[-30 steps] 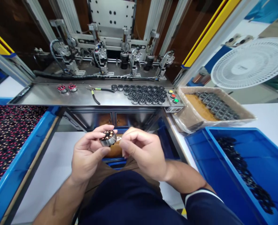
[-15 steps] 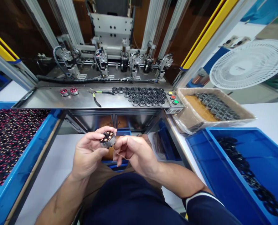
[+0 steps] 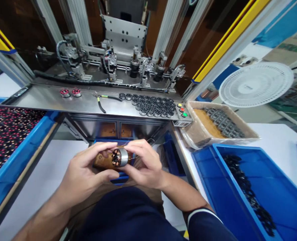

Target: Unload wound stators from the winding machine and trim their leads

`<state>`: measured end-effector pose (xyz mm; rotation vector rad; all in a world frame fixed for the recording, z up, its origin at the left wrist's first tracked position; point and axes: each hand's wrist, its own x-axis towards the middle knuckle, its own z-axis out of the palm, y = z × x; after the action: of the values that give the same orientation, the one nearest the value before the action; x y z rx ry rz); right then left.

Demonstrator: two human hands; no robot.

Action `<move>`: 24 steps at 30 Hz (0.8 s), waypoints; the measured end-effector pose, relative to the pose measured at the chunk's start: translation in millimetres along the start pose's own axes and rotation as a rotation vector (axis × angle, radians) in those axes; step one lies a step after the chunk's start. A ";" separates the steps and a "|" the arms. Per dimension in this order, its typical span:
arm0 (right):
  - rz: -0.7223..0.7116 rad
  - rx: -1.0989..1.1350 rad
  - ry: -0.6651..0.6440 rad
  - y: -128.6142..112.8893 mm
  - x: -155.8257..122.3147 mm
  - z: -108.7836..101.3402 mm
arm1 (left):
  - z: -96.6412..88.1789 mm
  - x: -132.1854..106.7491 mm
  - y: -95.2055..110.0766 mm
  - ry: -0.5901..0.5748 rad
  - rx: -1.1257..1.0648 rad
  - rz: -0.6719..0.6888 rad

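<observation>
A small round metal motor part with copper windings (image 3: 119, 157) is held between both hands in front of my lap. My left hand (image 3: 84, 175) grips it from the left with thumb below and fingers over the top. My right hand (image 3: 143, 165) is closed on its right side, fingers curled round the silver rim. The winding face points toward me and left. Below the hands sits a small blue bin (image 3: 118, 179), partly hidden.
A steel shelf (image 3: 50, 100) carries two red-wound parts (image 3: 70, 92), pliers (image 3: 101, 100), many black cores (image 3: 155, 104) and coloured buttons (image 3: 182, 109). Machinery stands behind. A blue tray (image 3: 18, 157) of wound parts lies left; a cardboard box (image 3: 249, 135), blue bin (image 3: 284, 201) and fan (image 3: 255, 83) right.
The part has turned on its side, its winding face now toward me, and sits lower. My right hand went from pinching beside it to gripping its rim. My head shifted, view tilted.
</observation>
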<state>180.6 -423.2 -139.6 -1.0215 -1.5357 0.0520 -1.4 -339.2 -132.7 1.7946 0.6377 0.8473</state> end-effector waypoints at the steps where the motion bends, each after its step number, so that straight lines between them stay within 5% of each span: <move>1: -0.044 -0.048 -0.003 -0.2 -0.3 -0.7 | 0.2 -1.8 0.3 -0.043 -0.004 -0.012; 4: -0.079 -0.092 -0.004 -1.4 -1.0 -1.4 | 3.4 -4.5 0.7 -0.087 -0.018 0.006; 11: -0.023 0.095 -0.030 -8.2 4.0 -9.6 | 10.7 -5.6 0.1 0.045 -0.029 0.093; 19: 0.128 0.187 -0.011 -12.4 2.5 -4.2 | 22.7 -1.6 7.0 -0.083 -0.431 -0.023; 24: 0.239 0.141 -0.035 -7.5 3.7 -23.2 | 19.7 -3.7 1.5 0.104 -0.159 0.187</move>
<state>195.9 -437.2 -126.2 -1.0903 -1.4132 0.3428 11.9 -353.5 -137.1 1.6915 0.4590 1.0935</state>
